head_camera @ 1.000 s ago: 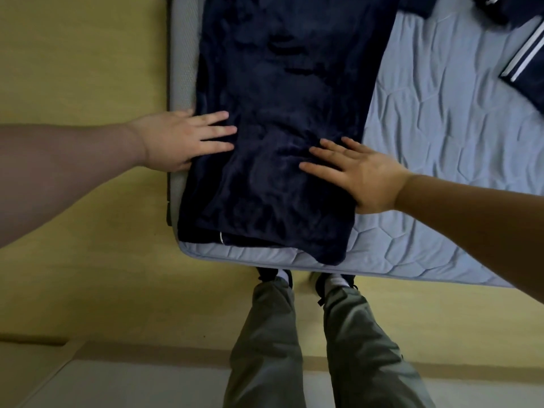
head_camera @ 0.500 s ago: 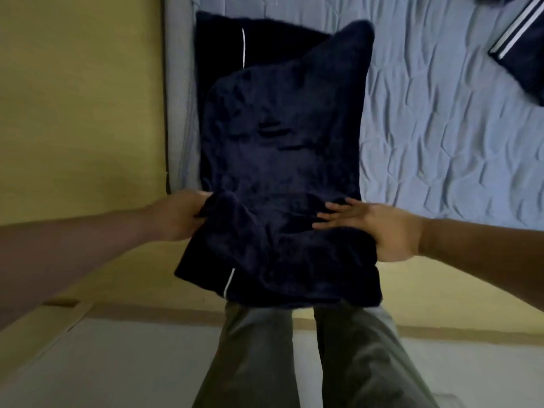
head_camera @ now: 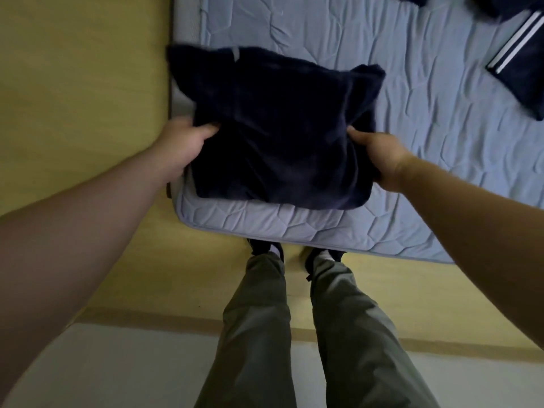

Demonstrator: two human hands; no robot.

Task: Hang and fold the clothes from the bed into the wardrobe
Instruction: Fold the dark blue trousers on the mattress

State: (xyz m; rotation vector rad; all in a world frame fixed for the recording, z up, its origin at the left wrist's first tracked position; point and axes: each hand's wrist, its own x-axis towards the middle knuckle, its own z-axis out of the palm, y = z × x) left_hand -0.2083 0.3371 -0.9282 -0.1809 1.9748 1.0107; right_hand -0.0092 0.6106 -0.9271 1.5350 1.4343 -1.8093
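1. Head view: your left hand (head_camera: 182, 148) and right hand (head_camera: 379, 157) each have a closed grip on opposite sides of the folded navy garment (head_camera: 279, 136).
2. Between your grips, it sits over the bed (head_camera: 412, 142) corner; a striped garment (head_camera: 518, 54) lies well beyond your right grip.

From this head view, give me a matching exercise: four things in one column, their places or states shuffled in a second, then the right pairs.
Things:
1. folded navy garment
2. left hand
3. right hand
4. white-striped dark garment

Places or states:
A. lying at the picture's upper right on the mattress
B. gripping the fold's edge on the bare-mattress side
C. held from both sides at the mattress corner
D. gripping the fold's edge on the floor side

Pairs: 1-C, 2-D, 3-B, 4-A
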